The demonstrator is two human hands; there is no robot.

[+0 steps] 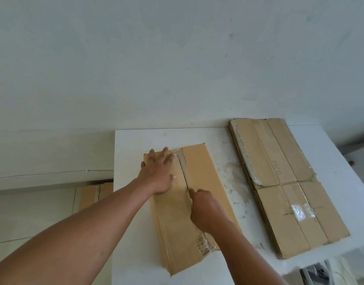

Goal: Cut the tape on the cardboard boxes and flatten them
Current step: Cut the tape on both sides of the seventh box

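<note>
The box (pixel 203 173) lies lengthwise in the middle of our white table (pixel 135 145), its taped seam (pixel 183 167) facing up so the blade can run along it. Our left hand (pixel 158 173) presses flat on the left flap, fingers spread wide, probably to stop the box sliding. Our right hand (pixel 205 208) sits at mid-seam, fingers curled round a cutter (pixel 188 189), of which only a yellowish tip shows. The far stretch looks already split. To the right, well apart, flattened boxes (pixel 279 182) are stacked out of the way; another carton (pixel 90 196) waits on the floor.
</note>
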